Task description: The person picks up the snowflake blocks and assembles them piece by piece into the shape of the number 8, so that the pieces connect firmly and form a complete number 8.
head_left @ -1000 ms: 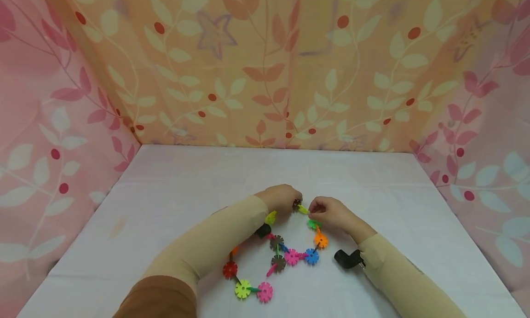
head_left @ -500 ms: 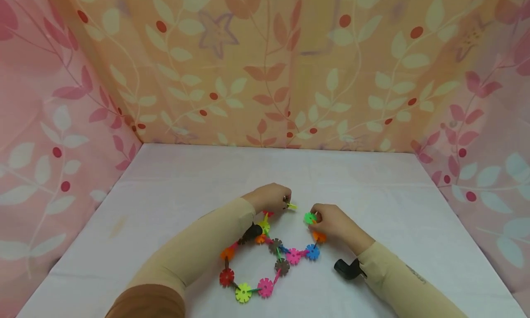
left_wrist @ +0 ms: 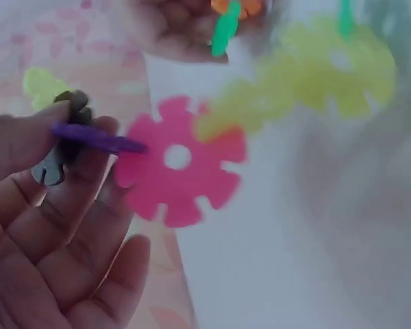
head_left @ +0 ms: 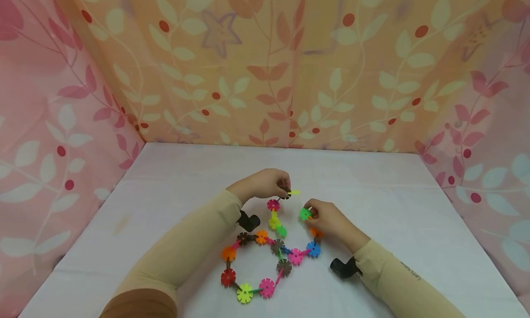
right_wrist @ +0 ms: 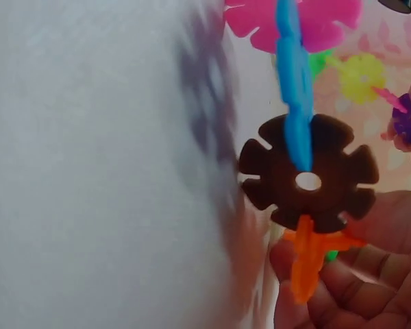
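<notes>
In the head view, my left hand (head_left: 267, 183) pinches a dark brown snowflake building disc (left_wrist: 70, 147) above the table. A yellow disc (head_left: 294, 192) sticks out on its far side. A purple disc (left_wrist: 99, 138) links it to a pink disc (left_wrist: 192, 192), from which yellow discs (head_left: 275, 222) and a green one hang. My right hand (head_left: 327, 216) pinches an orange disc (right_wrist: 305, 274), with a green disc (head_left: 305, 213) at its free end. From the orange piece runs a brown disc (right_wrist: 274, 164), then a blue one (right_wrist: 288, 75). The two ends are apart.
A joined ring of coloured discs, including a lime disc (head_left: 244, 293) and a red disc (head_left: 228, 277), lies on the white tabletop (head_left: 186, 170). Black wrist-camera mounts (head_left: 343, 268) stick out from both sleeves. Flowered cloth (head_left: 269, 69) encloses the back and sides.
My left hand has risen and moved away to the left, lifting its chain. My right hand has taken hold near the green end of its chain and shifted slightly left.
</notes>
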`<state>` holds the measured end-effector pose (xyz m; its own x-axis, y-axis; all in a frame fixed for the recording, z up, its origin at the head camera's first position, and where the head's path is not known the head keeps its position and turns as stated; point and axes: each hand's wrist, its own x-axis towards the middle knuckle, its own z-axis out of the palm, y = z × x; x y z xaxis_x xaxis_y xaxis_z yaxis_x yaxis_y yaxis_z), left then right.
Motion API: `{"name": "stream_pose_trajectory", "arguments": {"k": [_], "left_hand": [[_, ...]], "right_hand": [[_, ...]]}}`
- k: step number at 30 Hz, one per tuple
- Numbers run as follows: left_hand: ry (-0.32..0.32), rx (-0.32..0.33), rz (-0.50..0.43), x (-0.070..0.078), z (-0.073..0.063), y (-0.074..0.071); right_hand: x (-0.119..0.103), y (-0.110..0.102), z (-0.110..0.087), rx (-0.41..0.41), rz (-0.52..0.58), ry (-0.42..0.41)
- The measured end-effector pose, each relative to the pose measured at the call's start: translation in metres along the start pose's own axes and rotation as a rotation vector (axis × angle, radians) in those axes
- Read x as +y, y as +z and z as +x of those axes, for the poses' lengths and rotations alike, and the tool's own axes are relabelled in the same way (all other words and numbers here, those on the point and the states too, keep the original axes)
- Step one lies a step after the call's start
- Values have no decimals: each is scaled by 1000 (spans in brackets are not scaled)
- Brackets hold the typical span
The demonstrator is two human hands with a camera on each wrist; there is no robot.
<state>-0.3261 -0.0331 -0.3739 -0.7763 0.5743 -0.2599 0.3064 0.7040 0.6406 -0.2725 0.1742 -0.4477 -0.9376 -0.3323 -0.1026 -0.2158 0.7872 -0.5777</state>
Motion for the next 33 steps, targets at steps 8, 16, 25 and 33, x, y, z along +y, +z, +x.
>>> {"name": "stream_pose_trajectory", "arguments": {"k": [8,16,25,33], "left_hand": [[-29,-92,-172,-19,21,-4],[-11,-181,-114,-24,38,10],[-67,-152,-146,-19,38,20],[-18,-211,-213,-23,39,21]], "right_hand": [[1,3,2,27,68,3],[-2,6,2,118,73,-42],[-7,4,1,140,77,-45],[-6,2,0,147,82,-33]]}}
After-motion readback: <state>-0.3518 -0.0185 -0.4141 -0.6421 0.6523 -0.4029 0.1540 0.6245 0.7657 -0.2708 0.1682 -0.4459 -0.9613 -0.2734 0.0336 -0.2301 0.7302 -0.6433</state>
